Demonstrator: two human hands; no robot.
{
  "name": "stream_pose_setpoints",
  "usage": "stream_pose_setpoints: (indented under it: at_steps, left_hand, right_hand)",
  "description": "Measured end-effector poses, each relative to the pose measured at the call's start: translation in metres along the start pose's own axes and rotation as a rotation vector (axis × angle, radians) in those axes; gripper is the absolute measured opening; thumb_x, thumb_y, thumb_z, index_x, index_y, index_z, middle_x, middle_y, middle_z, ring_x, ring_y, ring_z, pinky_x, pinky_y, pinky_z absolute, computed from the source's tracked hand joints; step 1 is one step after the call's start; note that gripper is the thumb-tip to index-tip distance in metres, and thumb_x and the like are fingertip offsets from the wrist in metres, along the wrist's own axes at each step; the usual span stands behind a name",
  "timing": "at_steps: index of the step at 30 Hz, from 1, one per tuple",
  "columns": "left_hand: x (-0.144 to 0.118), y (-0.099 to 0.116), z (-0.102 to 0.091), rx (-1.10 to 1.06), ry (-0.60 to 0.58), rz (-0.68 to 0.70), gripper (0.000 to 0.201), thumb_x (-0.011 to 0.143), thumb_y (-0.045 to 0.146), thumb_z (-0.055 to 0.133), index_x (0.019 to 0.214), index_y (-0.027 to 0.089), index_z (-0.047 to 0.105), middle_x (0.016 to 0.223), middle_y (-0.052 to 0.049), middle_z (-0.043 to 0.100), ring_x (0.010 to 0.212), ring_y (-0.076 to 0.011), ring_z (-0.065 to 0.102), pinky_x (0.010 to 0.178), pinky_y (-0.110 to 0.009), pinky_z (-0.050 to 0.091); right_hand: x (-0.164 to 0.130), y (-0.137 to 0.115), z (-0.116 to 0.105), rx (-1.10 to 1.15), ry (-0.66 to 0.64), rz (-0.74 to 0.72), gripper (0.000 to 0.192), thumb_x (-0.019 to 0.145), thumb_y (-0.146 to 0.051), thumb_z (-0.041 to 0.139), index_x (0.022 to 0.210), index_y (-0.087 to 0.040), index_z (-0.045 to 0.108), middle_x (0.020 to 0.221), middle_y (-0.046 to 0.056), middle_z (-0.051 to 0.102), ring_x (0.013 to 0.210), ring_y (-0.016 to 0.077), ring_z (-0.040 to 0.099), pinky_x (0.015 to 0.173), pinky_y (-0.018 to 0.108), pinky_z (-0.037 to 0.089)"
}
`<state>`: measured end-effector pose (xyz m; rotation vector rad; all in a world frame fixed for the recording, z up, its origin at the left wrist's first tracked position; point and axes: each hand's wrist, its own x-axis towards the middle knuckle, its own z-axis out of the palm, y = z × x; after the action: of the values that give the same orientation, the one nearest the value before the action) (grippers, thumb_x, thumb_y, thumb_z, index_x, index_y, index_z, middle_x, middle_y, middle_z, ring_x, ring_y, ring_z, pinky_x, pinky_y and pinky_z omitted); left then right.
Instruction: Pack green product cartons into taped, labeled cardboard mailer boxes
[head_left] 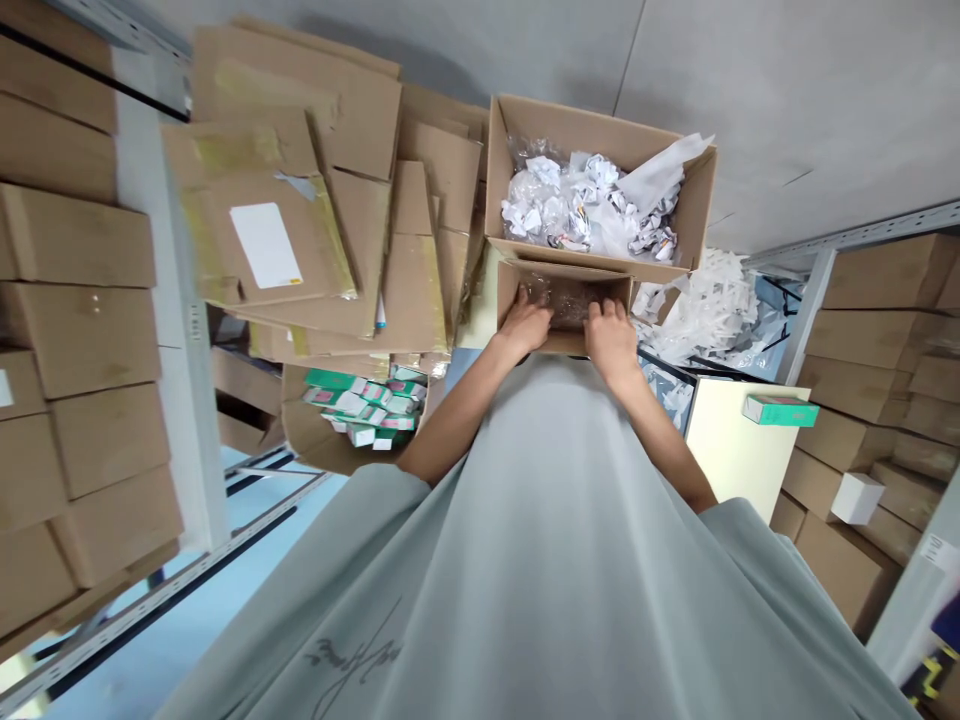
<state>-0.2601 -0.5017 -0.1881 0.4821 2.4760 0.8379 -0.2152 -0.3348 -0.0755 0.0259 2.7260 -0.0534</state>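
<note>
In the head view, a small open cardboard box [564, 343] stands right in front of my body. Crinkled clear plastic wrap [566, 300] lies inside it. My left hand [527, 324] reaches into the left side of this box, fingers apart against the plastic. On the right side, my right hand [611, 337] is over the box with its fingers stretched forward onto the wrap. Both hands look open, though some fingertips are hidden in the plastic.
Behind stands a larger carton [600, 258] full of crumpled paper and plastic. Flattened cardboard [360, 215] is stacked to the left, above a carton of small green-and-white boxes [367, 405]. White packing scraps [720, 300] and a green box [780, 410] are at right. Loaded shelves flank both sides.
</note>
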Motion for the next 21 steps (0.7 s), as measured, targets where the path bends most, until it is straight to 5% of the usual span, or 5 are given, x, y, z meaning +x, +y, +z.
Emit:
stream_pose_setpoints:
  at_steps: [4, 7, 10, 15, 21]
  left_hand:
    - [-0.014, 0.005, -0.022, 0.073, -0.11, 0.033, 0.046, 0.101, 0.014, 0.066, 0.145, 0.015, 0.08, 0.165, -0.022, 0.069, 0.156, -0.0383, 0.066, 0.143, -0.058, 0.035]
    - [-0.035, 0.013, -0.056, -0.052, -0.009, 0.065, 0.049, 0.107, 0.021, 0.065, 0.155, 0.022, 0.075, 0.161, -0.016, 0.073, 0.15, -0.0354, 0.072, 0.13, -0.05, 0.055]
    - [-0.044, 0.024, -0.095, -0.155, 0.174, 0.1, 0.045, 0.112, 0.027, 0.062, 0.155, 0.026, 0.074, 0.155, -0.011, 0.078, 0.144, -0.0327, 0.075, 0.124, -0.047, 0.06]
    - [-0.008, 0.022, -0.139, -0.194, 0.458, 0.096, 0.041, 0.112, 0.022, 0.057, 0.148, 0.023, 0.076, 0.149, -0.01, 0.08, 0.141, -0.0304, 0.075, 0.125, -0.045, 0.057]
    - [0.046, -0.003, -0.126, -0.242, 0.547, -0.001, 0.043, 0.11, 0.017, 0.053, 0.148, 0.024, 0.073, 0.149, -0.013, 0.077, 0.14, -0.0322, 0.073, 0.126, -0.048, 0.055]
  right_hand:
    - [-0.015, 0.025, -0.024, 0.037, -0.027, 0.023, 0.032, 0.115, -0.022, 0.053, 0.139, -0.016, 0.073, 0.138, 0.025, 0.078, 0.131, 0.0375, 0.075, 0.11, 0.046, 0.061]
    - [-0.018, 0.026, -0.043, 0.096, 0.004, -0.036, 0.032, 0.117, -0.025, 0.051, 0.139, -0.018, 0.073, 0.135, 0.02, 0.08, 0.121, 0.0348, 0.079, 0.102, 0.041, 0.061]
    - [-0.004, 0.017, -0.062, 0.179, 0.126, -0.123, 0.032, 0.118, -0.028, 0.05, 0.136, -0.02, 0.075, 0.129, 0.017, 0.083, 0.115, 0.035, 0.08, 0.097, 0.041, 0.061]
    - [0.07, -0.005, -0.09, 0.247, 0.284, -0.223, 0.034, 0.117, -0.029, 0.049, 0.136, -0.017, 0.075, 0.129, 0.018, 0.083, 0.115, 0.0349, 0.079, 0.106, 0.046, 0.061]
    - [0.186, -0.051, -0.092, 0.126, 0.138, -0.26, 0.038, 0.116, -0.019, 0.052, 0.145, -0.013, 0.075, 0.143, 0.021, 0.08, 0.137, 0.0361, 0.075, 0.122, 0.053, 0.057]
